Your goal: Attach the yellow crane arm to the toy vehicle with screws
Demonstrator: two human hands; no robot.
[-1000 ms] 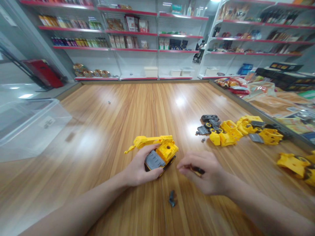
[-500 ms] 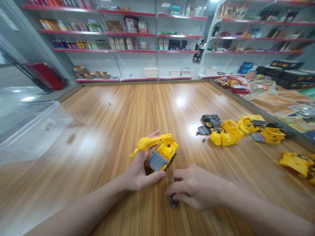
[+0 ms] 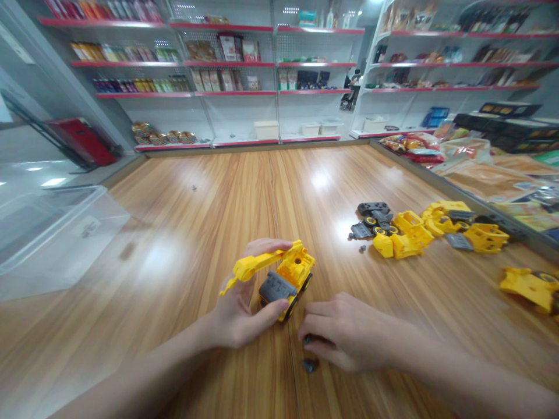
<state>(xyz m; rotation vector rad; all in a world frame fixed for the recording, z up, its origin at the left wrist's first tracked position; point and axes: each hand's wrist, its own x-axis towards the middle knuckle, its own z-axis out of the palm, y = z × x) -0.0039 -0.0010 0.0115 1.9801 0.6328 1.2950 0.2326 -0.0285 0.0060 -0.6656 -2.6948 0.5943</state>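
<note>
My left hand [image 3: 239, 308] grips a yellow toy excavator [image 3: 279, 278] with a grey panel, holding it tilted just above the wooden table [image 3: 183, 233]; its yellow arm points left. Just right of it, my right hand [image 3: 343, 330] is curled low over the table, fingertips pinched on a small dark grey part [image 3: 308, 339]. Another small grey piece [image 3: 309, 365] lies on the table right under that hand.
A heap of yellow and grey toy parts [image 3: 414, 230] lies at the right, with another yellow toy piece [image 3: 530, 288] near the right edge. A clear plastic bin [image 3: 48, 227] stands at the left. Store shelves [image 3: 244, 70] line the back.
My right hand dropped from beside the toy down to the small grey piece on the table and pinched a part. My left hand tilted and lifted the excavator slightly.
</note>
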